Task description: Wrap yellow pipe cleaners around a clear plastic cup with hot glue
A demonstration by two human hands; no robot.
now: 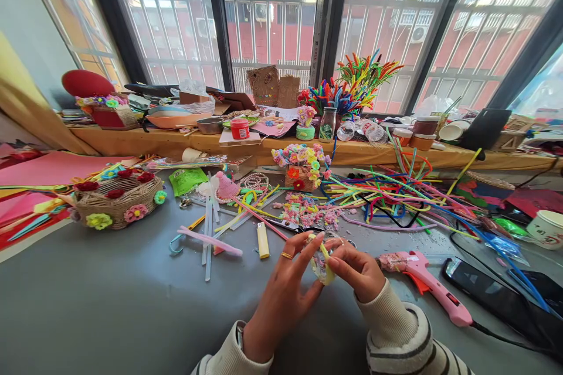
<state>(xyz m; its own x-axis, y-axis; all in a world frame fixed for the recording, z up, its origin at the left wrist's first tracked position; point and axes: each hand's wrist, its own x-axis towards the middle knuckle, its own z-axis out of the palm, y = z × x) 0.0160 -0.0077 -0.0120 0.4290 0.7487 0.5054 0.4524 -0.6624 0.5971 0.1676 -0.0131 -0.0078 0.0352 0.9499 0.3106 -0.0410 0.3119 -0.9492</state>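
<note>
My left hand (288, 284) and my right hand (363, 269) meet above the table's middle, both closed on a small clear plastic piece with a pale yellow strip (326, 266). Its exact kind is hard to make out. My right thumb and fingers pinch its near side, while the left fingers curl around the other side. Behind them lie scissors (288, 224), partly hidden by my fingers. A heap of colourful foam bits (303, 211) is just beyond. To the left lies a yellow lighter (263, 240); to the right, a pink hot glue gun (433, 287).
Clear glue sticks (208, 240) and a pink strip (211, 241) lie left. A flower-trimmed woven basket (118, 202) stands farther left. Many pipe cleaners (373, 190) sprawl at the back right. A phone (488, 290) and the glue gun's cord (497, 334) occupy the right side.
</note>
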